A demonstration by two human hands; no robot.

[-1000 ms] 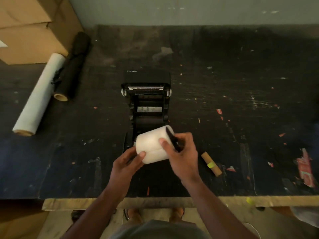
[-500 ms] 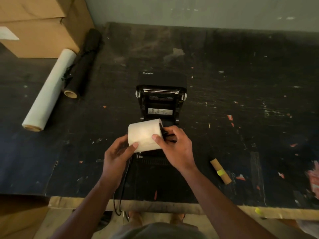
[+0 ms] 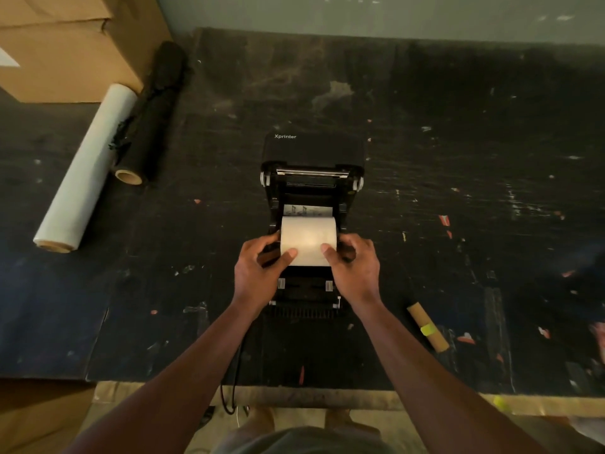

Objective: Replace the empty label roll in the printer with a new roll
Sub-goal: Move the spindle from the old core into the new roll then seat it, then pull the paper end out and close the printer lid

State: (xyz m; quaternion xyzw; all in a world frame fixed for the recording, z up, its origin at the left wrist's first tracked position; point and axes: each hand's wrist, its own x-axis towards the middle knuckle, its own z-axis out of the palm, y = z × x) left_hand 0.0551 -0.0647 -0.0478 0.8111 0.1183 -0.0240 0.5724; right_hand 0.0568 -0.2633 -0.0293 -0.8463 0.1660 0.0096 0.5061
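White cylindrical paper label roll (image 3: pixel 308 240) sits in the open black plastic printer (image 3: pixel 311 204), gripped by left hand (image 3: pixel 258 276) and right hand (image 3: pixel 355 271).

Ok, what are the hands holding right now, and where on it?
Both hands, left and right, hold the white label roll by its two ends, thumbs on its curved face, over the open printer.

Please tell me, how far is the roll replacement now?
Done: the printer lid is open and the empty core lies on the table. In hand: the left hand and right hand lower the new label roll into the bay. Left: seating it, feeding labels, closing the lid.
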